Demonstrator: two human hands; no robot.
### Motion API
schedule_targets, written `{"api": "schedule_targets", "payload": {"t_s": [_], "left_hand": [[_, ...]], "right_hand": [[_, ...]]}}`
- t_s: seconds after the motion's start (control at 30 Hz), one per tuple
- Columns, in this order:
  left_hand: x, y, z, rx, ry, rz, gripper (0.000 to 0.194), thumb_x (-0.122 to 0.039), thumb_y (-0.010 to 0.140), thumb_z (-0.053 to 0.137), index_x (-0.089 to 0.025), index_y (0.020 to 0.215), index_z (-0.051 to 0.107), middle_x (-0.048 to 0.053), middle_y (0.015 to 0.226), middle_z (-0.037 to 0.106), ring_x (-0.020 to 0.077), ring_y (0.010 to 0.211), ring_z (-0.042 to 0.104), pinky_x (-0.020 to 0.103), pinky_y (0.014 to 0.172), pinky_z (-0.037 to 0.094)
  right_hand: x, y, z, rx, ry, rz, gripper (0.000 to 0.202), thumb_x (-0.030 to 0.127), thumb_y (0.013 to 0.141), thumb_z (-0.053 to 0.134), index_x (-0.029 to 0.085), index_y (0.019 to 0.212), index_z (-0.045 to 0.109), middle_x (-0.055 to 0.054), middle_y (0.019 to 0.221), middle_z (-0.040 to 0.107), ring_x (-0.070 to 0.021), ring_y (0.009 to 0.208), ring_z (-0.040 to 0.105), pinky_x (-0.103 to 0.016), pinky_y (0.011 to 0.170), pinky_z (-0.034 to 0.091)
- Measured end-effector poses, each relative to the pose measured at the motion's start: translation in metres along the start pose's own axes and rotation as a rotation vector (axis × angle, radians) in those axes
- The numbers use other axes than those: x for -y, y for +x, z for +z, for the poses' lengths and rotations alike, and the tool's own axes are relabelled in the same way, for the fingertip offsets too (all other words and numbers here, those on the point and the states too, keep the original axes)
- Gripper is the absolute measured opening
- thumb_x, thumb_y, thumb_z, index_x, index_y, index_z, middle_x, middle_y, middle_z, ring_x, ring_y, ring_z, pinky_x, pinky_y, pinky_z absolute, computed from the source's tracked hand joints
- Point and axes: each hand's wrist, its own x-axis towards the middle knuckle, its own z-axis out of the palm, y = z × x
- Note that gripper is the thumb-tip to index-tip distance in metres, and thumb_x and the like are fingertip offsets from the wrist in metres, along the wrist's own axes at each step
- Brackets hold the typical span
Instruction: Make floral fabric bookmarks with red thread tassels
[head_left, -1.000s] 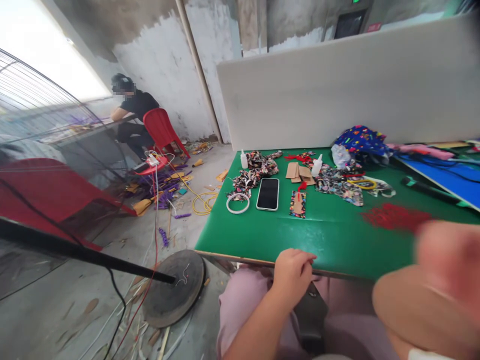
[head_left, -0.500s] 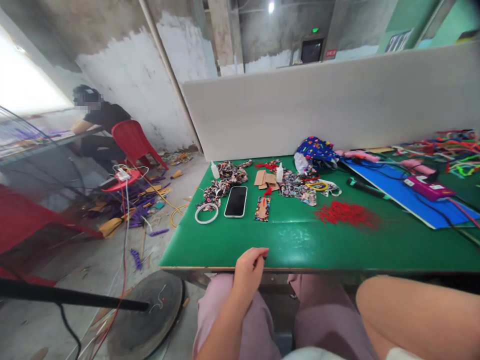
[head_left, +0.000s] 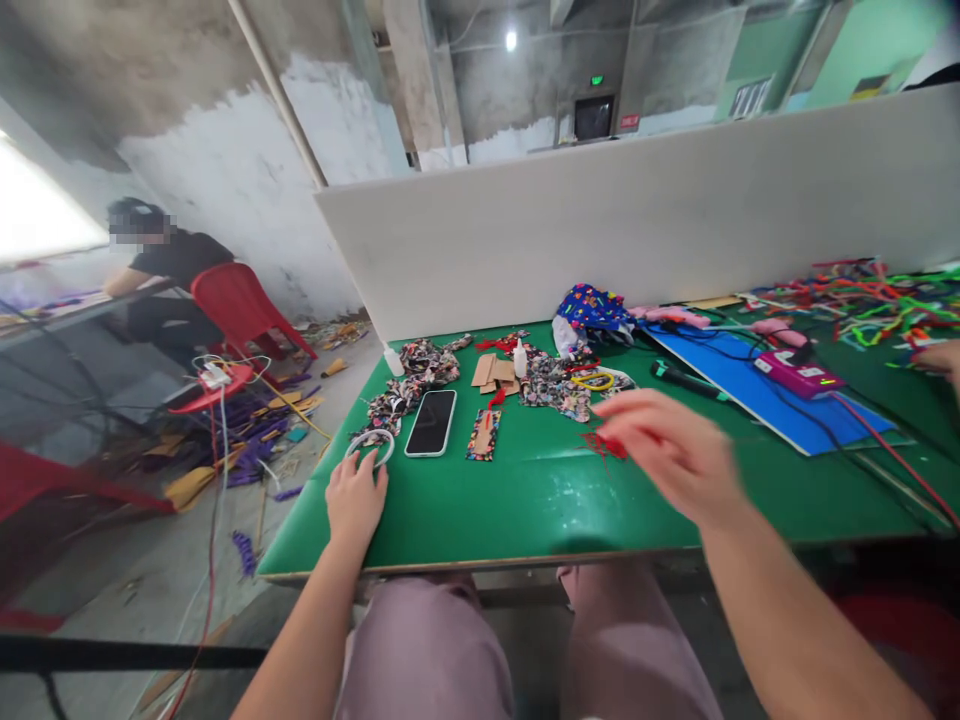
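Observation:
At the near rim of a white ring [head_left: 391, 446], the fingertips of my left hand [head_left: 355, 498] are closed on it; the ring lies on the green tabletop. My right hand [head_left: 679, 452], blurred by motion, is over a pile of red threads [head_left: 600, 443] and hides most of it. Whether its fingers hold any thread does not show. Between my hands lie a phone [head_left: 431, 424] and a small patterned card [head_left: 483, 437] with a red tassel [head_left: 496, 398]. Behind them are brown card pieces [head_left: 489, 372] and bunched patterned cloth [head_left: 431, 362].
Two white bottles [head_left: 520, 358] [head_left: 394, 360] stand among the cloth. Yellow-handled scissors [head_left: 594, 381], a blue board [head_left: 847, 418] and a purple device [head_left: 801, 375] with cords lie rightward. Another person's hand [head_left: 939, 358] shows at the right edge. A grey panel [head_left: 637, 220] borders the back.
My left hand has moved left from the table's front edge to the white ring. My right hand has come into view over the red threads. The view has shifted slightly right.

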Motion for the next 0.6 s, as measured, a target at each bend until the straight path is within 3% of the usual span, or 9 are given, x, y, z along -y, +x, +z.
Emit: {"api": "schedule_targets", "payload": {"t_s": [0.07, 0.13, 0.23, 0.37, 0.5, 0.6], "left_hand": [[-0.001, 0.0, 0.005, 0.033, 0.046, 0.038, 0.035, -0.031, 0.084, 0.036, -0.016, 0.103, 0.062, 0.012, 0.11, 0.057, 0.0266, 0.102, 0.05, 0.037, 0.087, 0.039], [-0.002, -0.001, 0.005, 0.041, 0.043, 0.029, 0.034, -0.03, 0.085, 0.035, -0.016, 0.097, 0.063, 0.01, 0.1, 0.061, 0.025, 0.095, 0.053, 0.035, 0.084, 0.04], [-0.002, -0.004, 0.002, 0.039, 0.053, 0.012, 0.033, -0.03, 0.085, 0.034, -0.015, 0.093, 0.063, 0.01, 0.094, 0.062, 0.0256, 0.091, 0.053, 0.035, 0.082, 0.04], [-0.004, -0.007, -0.004, 0.009, 0.06, -0.018, 0.035, -0.03, 0.086, 0.031, -0.015, 0.095, 0.06, 0.01, 0.093, 0.062, 0.0258, 0.089, 0.054, 0.036, 0.08, 0.04], [-0.006, -0.009, -0.006, -0.067, -0.011, -0.087, 0.037, -0.032, 0.087, 0.027, -0.014, 0.1, 0.056, 0.01, 0.088, 0.062, 0.0248, 0.084, 0.056, 0.035, 0.077, 0.042], [-0.006, -0.008, -0.006, -0.038, -0.046, -0.092, 0.038, -0.034, 0.087, 0.026, -0.013, 0.101, 0.055, 0.01, 0.087, 0.062, 0.0248, 0.083, 0.056, 0.034, 0.074, 0.042]], "right_hand": [[-0.025, -0.001, 0.025, 0.072, -0.121, 0.013, 0.018, 0.032, 0.082, 0.052, 0.023, 0.091, 0.064, -0.007, 0.105, 0.061, -0.0221, 0.102, 0.053, -0.042, 0.092, 0.041], [-0.051, -0.007, 0.047, 0.25, -0.337, 0.006, 0.021, 0.03, 0.08, 0.054, 0.021, 0.096, 0.065, -0.008, 0.113, 0.058, -0.0259, 0.112, 0.046, -0.047, 0.097, 0.033], [-0.082, -0.021, 0.059, 0.363, -0.524, 0.023, 0.023, 0.027, 0.085, 0.048, 0.023, 0.102, 0.063, -0.004, 0.11, 0.061, -0.0224, 0.114, 0.045, -0.046, 0.1, 0.027], [-0.11, -0.03, 0.035, 0.338, -0.686, 0.085, 0.023, 0.02, 0.086, 0.043, 0.019, 0.093, 0.064, -0.005, 0.102, 0.064, -0.0231, 0.111, 0.046, -0.045, 0.101, 0.024], [-0.133, -0.039, 0.003, 0.327, -0.734, 0.146, 0.024, 0.016, 0.085, 0.041, 0.012, 0.09, 0.064, -0.012, 0.097, 0.064, -0.0229, 0.093, 0.054, -0.036, 0.087, 0.038], [-0.143, -0.047, -0.014, 0.318, -0.752, 0.16, 0.025, 0.017, 0.084, 0.041, 0.011, 0.09, 0.065, -0.012, 0.095, 0.064, -0.0233, 0.088, 0.056, -0.034, 0.079, 0.041]]}}
